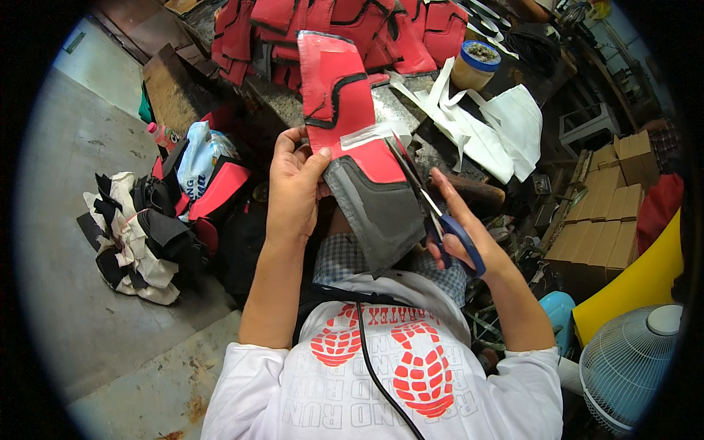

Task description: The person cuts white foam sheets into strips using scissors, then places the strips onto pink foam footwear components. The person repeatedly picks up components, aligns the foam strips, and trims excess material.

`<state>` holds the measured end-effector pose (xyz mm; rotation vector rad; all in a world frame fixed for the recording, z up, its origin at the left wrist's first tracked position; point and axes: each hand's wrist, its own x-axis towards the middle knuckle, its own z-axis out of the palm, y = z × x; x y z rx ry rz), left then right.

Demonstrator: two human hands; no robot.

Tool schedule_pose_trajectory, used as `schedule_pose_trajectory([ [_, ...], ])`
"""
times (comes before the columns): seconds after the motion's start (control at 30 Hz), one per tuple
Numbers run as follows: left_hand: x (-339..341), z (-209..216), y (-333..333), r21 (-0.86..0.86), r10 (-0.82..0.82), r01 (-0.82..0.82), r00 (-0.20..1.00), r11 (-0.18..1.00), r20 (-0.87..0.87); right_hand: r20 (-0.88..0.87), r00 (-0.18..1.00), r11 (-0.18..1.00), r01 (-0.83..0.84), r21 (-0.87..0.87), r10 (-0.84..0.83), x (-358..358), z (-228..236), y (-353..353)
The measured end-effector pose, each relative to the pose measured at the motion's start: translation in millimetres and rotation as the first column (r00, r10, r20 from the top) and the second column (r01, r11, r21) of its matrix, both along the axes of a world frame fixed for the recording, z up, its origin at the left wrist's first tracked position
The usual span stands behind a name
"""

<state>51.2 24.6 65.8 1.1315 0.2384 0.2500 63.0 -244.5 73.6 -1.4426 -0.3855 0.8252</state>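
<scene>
My left hand is closed on the left edge of a red and black shoe upper piece, thumb on top. The piece is stitched from a red part with black trim and a dark grey-black panel at its lower end. Across its middle lies a short white strip. In my right hand is a pair of scissors with dark blue handles. The blades point up and left, at the right end of the white strip and along the piece's right edge. Whether they touch the fabric is hard to tell.
Several similar red pieces are heaped beyond my hands. White cloth scraps and a glue jar lie to the right of them. Fabric scraps pile up at left. Cardboard boxes and a fan stand at right.
</scene>
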Motion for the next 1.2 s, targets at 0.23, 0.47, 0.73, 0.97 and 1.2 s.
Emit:
schedule_pose_trajectory([
  [0.23, -5, -4, -2, -0.169, 0.069, -0.058, 0.996, 0.984, 0.061, 0.001, 1.0, 0.999, 0.026, -0.026, -0.026, -6, 1, 16],
  [0.47, -8, -8, -10, -0.137, -0.01, 0.013, 1.0, 0.991, 0.025, -0.022, 0.995, 0.994, 0.098, 0.043, -0.097, -7, -1, 21],
  [0.73, -6, -18, -24, -0.217, 0.107, -0.104, 0.994, 0.971, 0.003, -0.095, 0.977, 0.964, 0.204, 0.168, -0.19, -23, -3, 38],
  [0.97, -4, -24, -7, -0.211, 0.267, -0.24, 0.958, 0.948, 0.106, 0.264, 0.957, 0.95, 0.185, -0.25, -0.117, 23, 13, 38],
  [1.2, -4, -3, 24, -0.135, 0.298, -0.281, 0.946, 0.95, 0.128, 0.859, 0.412, 0.704, 0.51, -0.494, 0.304, 69, 15, 45],
])
